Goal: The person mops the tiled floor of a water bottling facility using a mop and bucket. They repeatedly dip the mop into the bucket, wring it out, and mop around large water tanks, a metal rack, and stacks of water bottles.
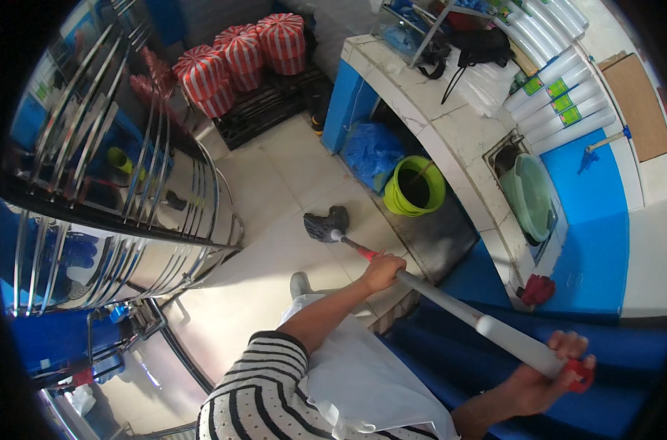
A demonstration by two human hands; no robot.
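A mop's long white and grey handle [449, 300] slants from the lower right to the dark grey mop head [326, 223], which lies on the tiled floor. My left hand [384, 272] is closed round the handle's lower part, just above a red section. Near the top end, by a red cap [580, 376], my right hand [550, 368] grips the thick white part, with some fingers partly raised and slightly blurred. A yellow-green bucket [415, 186] with dark contents and a stick in it stands beyond my left hand.
Red-and-white striped bundles [201, 74] rest on a black pallet [270, 107]. Metal racks [113, 242] stand at left. At right, a tiled counter [449, 126] holds a sink with a green basin [534, 198] and plastic-wrapped rolls. A blue plastic bag [371, 151] lies beside the bucket.
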